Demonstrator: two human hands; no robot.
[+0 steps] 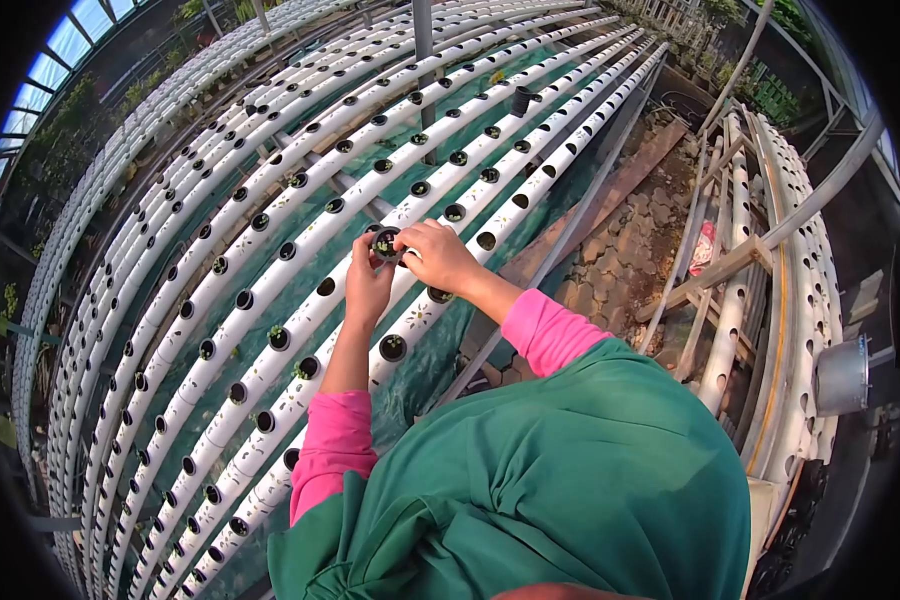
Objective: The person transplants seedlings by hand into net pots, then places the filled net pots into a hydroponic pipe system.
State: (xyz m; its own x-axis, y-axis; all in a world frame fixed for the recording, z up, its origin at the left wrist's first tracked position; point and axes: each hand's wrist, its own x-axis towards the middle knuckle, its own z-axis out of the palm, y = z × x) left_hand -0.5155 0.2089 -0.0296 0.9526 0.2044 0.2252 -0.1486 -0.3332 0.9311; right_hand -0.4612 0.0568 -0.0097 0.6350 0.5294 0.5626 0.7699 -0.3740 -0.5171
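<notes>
A small black pot (386, 243) with little green seedlings in it is held up above the white pipes. My left hand (367, 280) is closed round its left side, thumb and fingers on the wall. From the right, my right hand (435, 254) pinches at the rim; whether its fingertips also grip a seedling is too small to tell. Right beneath the hands runs a white pipe (425, 318) with round holes. A dark pot (393, 347) sits in one of its holes, below my right wrist.
Long rows of white pipes (260, 255) with dark holes and seedlings spread to the left and far back. Green sheeting (420, 385) lies underneath. A grey post (423, 60) rises among the rows. On the right are a stone path (610, 265), wooden framing (715, 270) and a metal bucket (842, 377).
</notes>
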